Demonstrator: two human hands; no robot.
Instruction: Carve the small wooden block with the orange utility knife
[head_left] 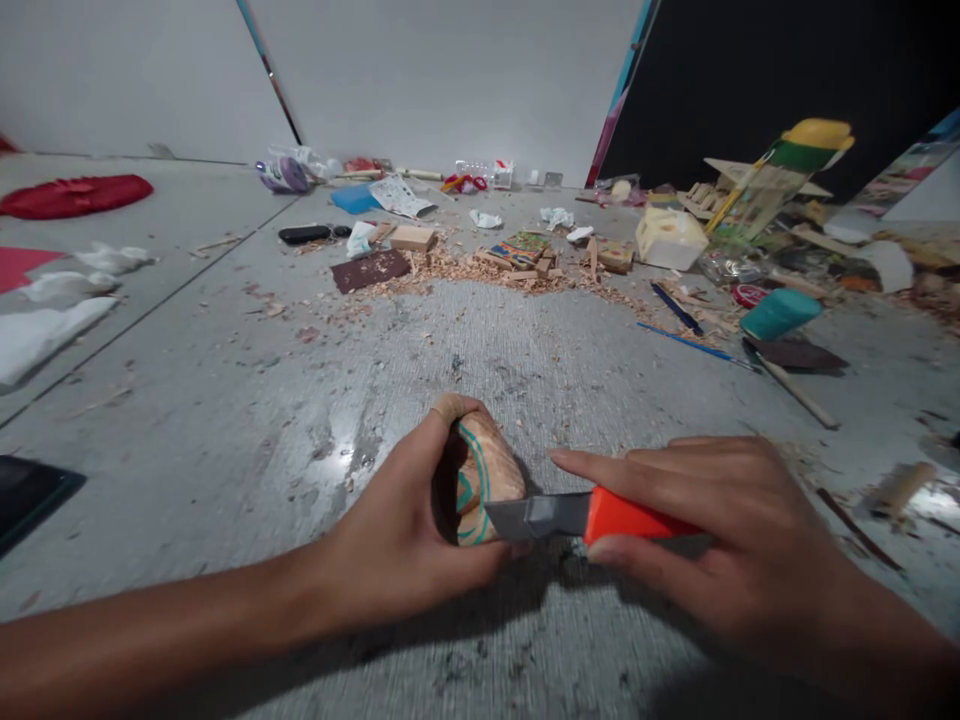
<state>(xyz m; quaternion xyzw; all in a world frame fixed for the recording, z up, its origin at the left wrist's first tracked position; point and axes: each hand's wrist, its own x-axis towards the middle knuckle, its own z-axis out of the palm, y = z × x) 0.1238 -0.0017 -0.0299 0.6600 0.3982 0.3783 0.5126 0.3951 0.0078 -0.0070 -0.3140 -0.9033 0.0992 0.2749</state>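
Observation:
My left hand (409,510) is closed around a rounded piece of wood (499,465), thumb along its near side and fingers over the far side. Green lines are drawn on the wood's face, partly covered by the hand. From the right, my right hand (720,530) grips a utility knife (637,515) by its orange handle, with the index finger stretched along the top. The knife's metal blade points left, its tip at the wood's drawn face near the green line. Both hands are low over the grey floor.
Wood shavings (487,270) lie in a band ahead, around small wooden blocks (412,238) and brown sandpaper (371,270). To the right are a blue thin stick (697,345), a teal object (780,313) and a clear container (780,180). A dark flat object (34,495) lies left.

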